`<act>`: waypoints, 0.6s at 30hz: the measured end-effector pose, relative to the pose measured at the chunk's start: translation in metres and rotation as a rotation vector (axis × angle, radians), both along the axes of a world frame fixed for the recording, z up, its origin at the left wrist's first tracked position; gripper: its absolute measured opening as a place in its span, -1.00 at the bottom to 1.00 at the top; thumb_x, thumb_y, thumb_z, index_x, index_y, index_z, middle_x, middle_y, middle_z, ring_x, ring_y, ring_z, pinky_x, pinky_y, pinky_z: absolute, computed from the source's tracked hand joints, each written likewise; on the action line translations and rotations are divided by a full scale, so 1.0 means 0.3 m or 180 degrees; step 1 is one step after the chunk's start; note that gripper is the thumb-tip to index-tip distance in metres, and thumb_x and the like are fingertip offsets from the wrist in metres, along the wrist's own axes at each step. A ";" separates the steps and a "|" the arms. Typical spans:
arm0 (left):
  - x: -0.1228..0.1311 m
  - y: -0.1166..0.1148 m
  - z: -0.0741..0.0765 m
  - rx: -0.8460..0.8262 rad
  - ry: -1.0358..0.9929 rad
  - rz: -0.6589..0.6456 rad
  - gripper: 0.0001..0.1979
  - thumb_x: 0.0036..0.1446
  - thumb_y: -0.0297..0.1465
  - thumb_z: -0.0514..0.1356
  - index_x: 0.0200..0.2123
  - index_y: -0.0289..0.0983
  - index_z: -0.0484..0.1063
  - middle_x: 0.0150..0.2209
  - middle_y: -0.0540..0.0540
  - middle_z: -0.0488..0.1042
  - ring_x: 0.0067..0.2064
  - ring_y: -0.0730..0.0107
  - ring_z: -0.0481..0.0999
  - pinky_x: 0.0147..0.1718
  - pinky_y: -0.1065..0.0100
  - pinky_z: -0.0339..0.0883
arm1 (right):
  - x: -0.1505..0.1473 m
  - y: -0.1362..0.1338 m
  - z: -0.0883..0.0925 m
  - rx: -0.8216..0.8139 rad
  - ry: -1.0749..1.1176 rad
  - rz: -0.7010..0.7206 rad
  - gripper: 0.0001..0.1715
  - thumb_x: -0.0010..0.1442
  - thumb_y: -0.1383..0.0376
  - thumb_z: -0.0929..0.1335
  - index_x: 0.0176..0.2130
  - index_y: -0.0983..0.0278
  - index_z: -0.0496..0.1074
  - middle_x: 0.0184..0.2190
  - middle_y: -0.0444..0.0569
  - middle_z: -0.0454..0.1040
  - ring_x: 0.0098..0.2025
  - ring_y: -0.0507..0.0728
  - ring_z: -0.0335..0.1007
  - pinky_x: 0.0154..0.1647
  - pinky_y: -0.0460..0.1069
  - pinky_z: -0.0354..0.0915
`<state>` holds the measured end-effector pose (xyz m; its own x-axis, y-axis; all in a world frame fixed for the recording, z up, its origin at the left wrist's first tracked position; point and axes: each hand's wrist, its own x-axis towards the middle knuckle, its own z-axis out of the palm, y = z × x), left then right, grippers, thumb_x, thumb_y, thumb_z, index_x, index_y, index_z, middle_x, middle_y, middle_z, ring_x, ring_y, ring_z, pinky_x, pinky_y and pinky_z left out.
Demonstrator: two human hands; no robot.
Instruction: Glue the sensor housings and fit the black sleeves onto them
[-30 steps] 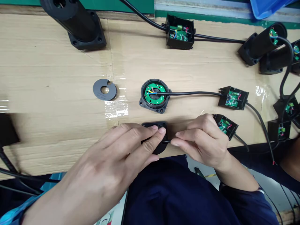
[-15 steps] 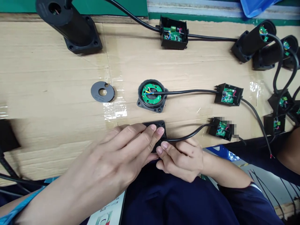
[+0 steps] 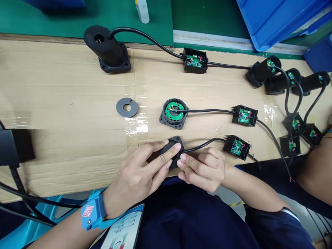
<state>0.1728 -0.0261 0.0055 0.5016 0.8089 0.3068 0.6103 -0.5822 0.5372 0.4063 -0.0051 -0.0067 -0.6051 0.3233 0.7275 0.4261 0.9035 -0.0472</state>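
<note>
My left hand (image 3: 140,173) rests its fingers on a black round housing (image 3: 172,145) at the near edge of the cardboard-covered bench (image 3: 64,103), pressing its top. My right hand (image 3: 201,167) is curled beside it, fingertips pinched at the housing's right side where a black cable (image 3: 204,144) leaves toward a small black box with a green circuit board (image 3: 237,147). Just beyond lies a second open housing showing a round green board (image 3: 174,112). A grey slotted disc (image 3: 127,107) lies loose to the left.
More black boxes with boards (image 3: 245,116) and black tubular housings (image 3: 263,71) with cables fill the right side. A tall black tube on a square base (image 3: 107,50) stands at the back left. A blue bin (image 3: 275,20) sits at the back right. Another person's arm (image 3: 315,173) is at the right edge.
The view has pulled back and tilted up, showing more of the bench. My right hand moved left from the cable to the housing's side; both hands stay on the housing.
</note>
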 end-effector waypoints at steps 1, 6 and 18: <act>-0.001 0.003 0.001 -0.0028 0.0028 -0.0005 -0.54 0.30 -0.52 0.21 0.25 -0.21 0.41 0.02 -0.22 0.52 -0.01 0.21 0.61 -0.05 0.21 0.59 | 0.000 0.002 0.000 0.0058 -0.0009 0.0045 -0.81 0.23 0.21 0.52 -0.35 0.28 0.62 -0.28 0.01 0.61 -0.43 0.02 0.30 -0.51 -0.02 0.20; -0.022 0.051 0.000 0.0330 0.0212 -0.0291 -0.56 0.29 -0.50 0.21 0.23 -0.22 0.42 -0.13 -0.18 0.53 -0.12 0.22 0.60 -0.19 0.22 0.56 | -0.014 0.000 -0.001 0.0012 -0.0007 -0.0012 -0.79 0.27 0.24 0.48 -0.40 0.25 0.60 -0.34 -0.01 0.56 -0.42 0.01 0.29 -0.52 -0.06 0.22; -0.074 0.141 0.064 0.0345 0.0150 0.0109 -0.67 0.36 -0.40 0.19 0.16 -0.19 0.43 0.00 -0.17 0.48 0.03 0.18 0.52 -0.05 0.12 0.52 | -0.049 -0.004 0.022 -0.0431 0.0082 -0.0203 -0.71 0.21 0.43 0.39 -0.53 0.26 0.42 -0.53 -0.16 0.38 -0.51 -0.01 0.27 -0.56 -0.05 0.15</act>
